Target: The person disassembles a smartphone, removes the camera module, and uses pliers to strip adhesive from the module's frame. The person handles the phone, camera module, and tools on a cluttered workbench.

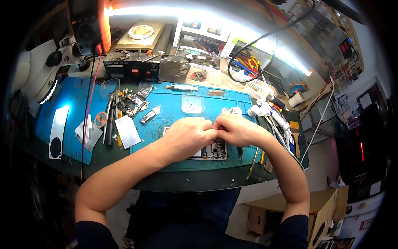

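Note:
An opened smartphone point(216, 152) lies on the blue work mat point(170, 159), its inner parts facing up. Right above it my two hands meet, fingertips pressed together. My left hand point(187, 135) is closed with its fingers curled inward, and it covers much of the phone. My right hand point(238, 130) is closed too, thumb and forefinger pinched against the left fingers. Whatever sits between the fingertips is hidden or too small to name. Crumpled white tissue point(232, 111) lies just beyond my right hand.
A clear dish point(192, 103) and a syringe point(181, 87) are farther back on the mat. Phone boards point(132, 103), a white card point(128, 131) and a black pen-like tool point(109, 122) lie left. Tubes point(282, 121) and a brush point(294, 139) crowd the right. A cable loop point(230, 66) hangs overhead.

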Tool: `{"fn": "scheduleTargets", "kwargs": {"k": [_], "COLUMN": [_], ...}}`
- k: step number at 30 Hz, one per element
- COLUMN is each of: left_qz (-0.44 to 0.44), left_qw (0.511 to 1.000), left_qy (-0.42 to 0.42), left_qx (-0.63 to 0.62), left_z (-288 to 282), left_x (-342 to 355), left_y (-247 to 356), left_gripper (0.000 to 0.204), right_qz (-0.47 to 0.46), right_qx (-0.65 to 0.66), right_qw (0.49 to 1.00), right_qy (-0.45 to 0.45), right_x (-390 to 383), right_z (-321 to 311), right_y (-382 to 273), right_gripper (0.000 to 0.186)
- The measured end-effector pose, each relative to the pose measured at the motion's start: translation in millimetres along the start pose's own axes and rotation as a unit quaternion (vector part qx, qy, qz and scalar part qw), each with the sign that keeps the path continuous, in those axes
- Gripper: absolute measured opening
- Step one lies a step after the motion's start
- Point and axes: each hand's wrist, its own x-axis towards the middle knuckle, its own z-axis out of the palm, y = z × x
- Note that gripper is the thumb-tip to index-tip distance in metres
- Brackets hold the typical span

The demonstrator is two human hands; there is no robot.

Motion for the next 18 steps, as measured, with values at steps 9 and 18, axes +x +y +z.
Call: {"fn": "scheduleTargets", "kwargs": {"k": [9, 18], "left_qz": [-0.026, -0.047], "left_qw": [1.000, 0.999], "left_qy": [-0.012, -0.018], "left_qx": [-0.011, 0.004], "left_z": [-2.6, 1.3], "left_x": [2.6, 4.1], "left_y": [-0.2, 2.7], "left_gripper": [0.016, 0.016], "right_qz": [0.017, 0.006], "right_qx": [0.019, 0.024], "right_qw": [1.000, 1.000], "right_qy": [-0.014, -0.008], "right_x": [0.0, -0.4], "right_z": [-5.1, -2.1], "right_y": [-6.6, -1.9], "right_gripper": [0.027, 0.022]}}
